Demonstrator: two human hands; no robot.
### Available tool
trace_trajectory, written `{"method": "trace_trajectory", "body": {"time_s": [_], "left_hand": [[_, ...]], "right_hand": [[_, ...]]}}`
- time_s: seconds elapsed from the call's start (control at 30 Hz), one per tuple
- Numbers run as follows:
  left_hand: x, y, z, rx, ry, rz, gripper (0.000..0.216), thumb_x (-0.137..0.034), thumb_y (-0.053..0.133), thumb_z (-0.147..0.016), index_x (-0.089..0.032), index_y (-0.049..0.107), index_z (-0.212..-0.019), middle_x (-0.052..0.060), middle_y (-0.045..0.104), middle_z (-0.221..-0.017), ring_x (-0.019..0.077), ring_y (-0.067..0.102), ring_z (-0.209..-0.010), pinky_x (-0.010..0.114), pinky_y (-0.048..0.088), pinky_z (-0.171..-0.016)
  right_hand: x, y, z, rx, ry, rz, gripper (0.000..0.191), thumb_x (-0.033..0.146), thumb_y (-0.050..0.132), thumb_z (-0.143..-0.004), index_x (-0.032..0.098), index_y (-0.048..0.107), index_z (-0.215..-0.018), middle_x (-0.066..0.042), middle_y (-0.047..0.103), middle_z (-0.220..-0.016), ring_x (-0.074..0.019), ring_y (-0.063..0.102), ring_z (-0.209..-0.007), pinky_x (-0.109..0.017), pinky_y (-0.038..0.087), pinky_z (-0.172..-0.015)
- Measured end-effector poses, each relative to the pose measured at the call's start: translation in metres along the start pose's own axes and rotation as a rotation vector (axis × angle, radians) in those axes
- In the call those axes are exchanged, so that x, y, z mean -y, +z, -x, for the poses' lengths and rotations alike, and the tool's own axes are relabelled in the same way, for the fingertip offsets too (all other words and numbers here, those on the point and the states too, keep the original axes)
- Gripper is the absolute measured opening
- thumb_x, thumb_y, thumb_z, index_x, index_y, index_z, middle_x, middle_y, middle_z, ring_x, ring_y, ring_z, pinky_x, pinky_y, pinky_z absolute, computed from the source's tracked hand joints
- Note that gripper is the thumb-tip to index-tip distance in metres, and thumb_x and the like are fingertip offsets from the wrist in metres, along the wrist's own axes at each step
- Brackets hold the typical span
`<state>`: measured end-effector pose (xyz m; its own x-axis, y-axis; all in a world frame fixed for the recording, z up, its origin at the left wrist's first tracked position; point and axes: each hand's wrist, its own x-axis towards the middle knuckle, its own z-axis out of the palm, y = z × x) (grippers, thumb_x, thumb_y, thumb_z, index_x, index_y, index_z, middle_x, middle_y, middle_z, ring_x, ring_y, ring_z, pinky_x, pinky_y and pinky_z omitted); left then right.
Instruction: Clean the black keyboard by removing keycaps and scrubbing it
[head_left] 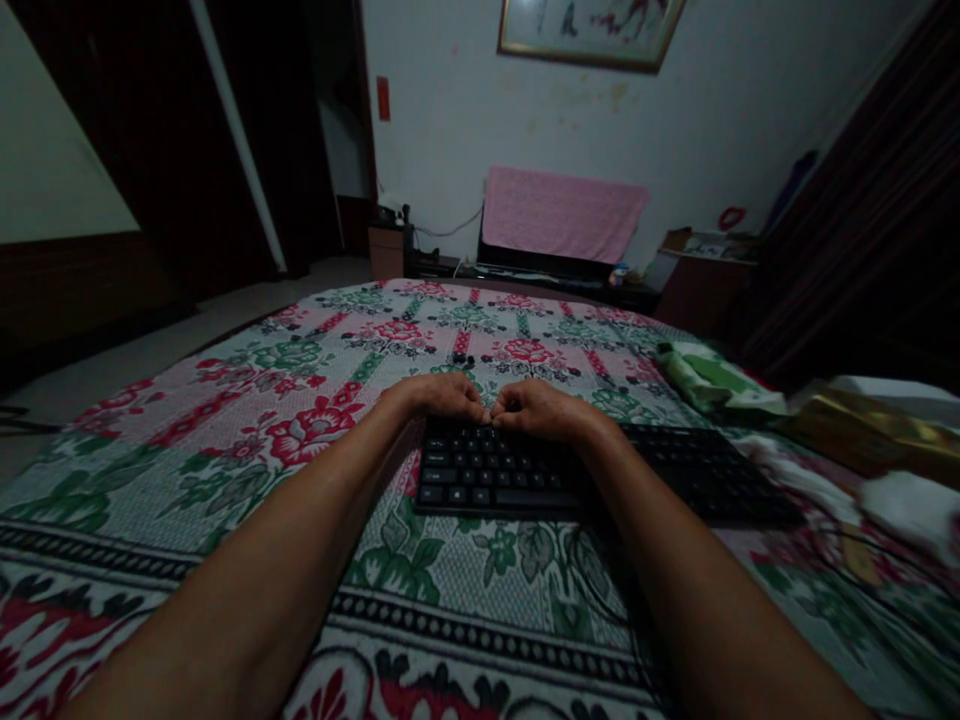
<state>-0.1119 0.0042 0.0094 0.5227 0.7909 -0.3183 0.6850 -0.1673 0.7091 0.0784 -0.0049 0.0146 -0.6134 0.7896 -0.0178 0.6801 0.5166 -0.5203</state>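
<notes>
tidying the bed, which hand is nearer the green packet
Right. The right hand rests on the keyboard, left of the green packet; the left hand lies farther left again.

1. Two bare arms come in from the bottom edge. The left forearm (300, 530) and the right forearm (675, 570) are uncovered along their whole visible length.
2. Both forearms look broad near the camera and taper toward slim wrists, which are also bare.
3. The left hand (442, 395) and the right hand (544, 410) are bare, with rounded knuckles.
4. The room is dim, so fingernails and finer detail cannot be made out.
</notes>
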Motion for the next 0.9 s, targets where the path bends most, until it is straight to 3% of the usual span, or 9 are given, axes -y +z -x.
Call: {"method": "trace_trajectory", "body": {"time_s": [0.17,0.33,0.5,0.6,0.8,0.9], "left_hand": [[-0.011,0.002,0.003,-0.027,-0.078,-0.049,0.022,-0.037,0.063,-0.063,-0.016,0.058,-0.06,-0.005,0.043,-0.047,0.0075,0.035,-0.045,0.022,0.026,-0.045],[-0.02,0.004,0.0,-0.133,-0.144,-0.154,0.016,-0.031,0.063,-0.059,-0.017,0.058,-0.055,-0.005,0.045,-0.046,0.0083,0.037,-0.047,0.022,0.027,-0.046],[-0.019,0.005,-0.003,-0.186,-0.187,-0.153,0.014,-0.029,0.066,-0.055,-0.016,0.06,-0.054,-0.004,0.047,-0.044,0.009,0.04,-0.047,0.021,0.028,-0.046],[-0.013,0.008,0.002,-0.202,-0.117,-0.039,0.012,-0.027,0.065,-0.056,-0.015,0.063,-0.057,-0.004,0.049,-0.046,0.0086,0.041,-0.049,0.019,0.031,-0.047],[0.008,0.022,0.018,-0.263,0.034,0.202,0.027,-0.024,0.057,-0.066,-0.011,0.07,-0.085,-0.002,0.058,-0.058,0.0084,0.047,-0.053,0.018,0.037,-0.052],[0.01,0.028,0.02,-0.376,0.039,0.114,0.028,-0.021,0.053,-0.068,-0.012,0.071,-0.088,0.0,0.063,-0.064,0.0098,0.05,-0.058,0.019,0.038,-0.055]], "right_hand": [[-0.003,-0.001,-0.005,0.035,0.036,0.002,0.014,0.022,0.06,-0.068,0.016,0.067,-0.079,0.0,0.066,-0.073,-0.0113,0.055,-0.066,-0.019,0.039,-0.059],[-0.009,0.002,-0.008,0.107,0.081,-0.153,0.017,0.021,0.058,-0.068,0.015,0.066,-0.082,0.002,0.065,-0.071,-0.0088,0.052,-0.06,-0.02,0.04,-0.06],[-0.01,0.004,-0.007,0.075,0.106,-0.22,0.017,0.021,0.059,-0.066,0.015,0.067,-0.08,0.003,0.064,-0.068,-0.0083,0.05,-0.06,-0.019,0.039,-0.059],[-0.011,0.006,-0.005,0.049,0.075,-0.238,0.018,0.022,0.06,-0.066,0.015,0.067,-0.081,0.004,0.064,-0.067,-0.0085,0.051,-0.06,-0.019,0.04,-0.059],[-0.009,0.011,0.002,-0.031,0.031,-0.247,0.022,0.021,0.058,-0.069,0.014,0.068,-0.087,0.001,0.068,-0.077,-0.0114,0.057,-0.07,-0.022,0.044,-0.069],[-0.006,0.012,0.007,-0.064,-0.008,-0.21,0.023,0.023,0.057,-0.072,0.015,0.069,-0.089,0.0,0.07,-0.083,-0.014,0.06,-0.078,-0.025,0.045,-0.075]]}}
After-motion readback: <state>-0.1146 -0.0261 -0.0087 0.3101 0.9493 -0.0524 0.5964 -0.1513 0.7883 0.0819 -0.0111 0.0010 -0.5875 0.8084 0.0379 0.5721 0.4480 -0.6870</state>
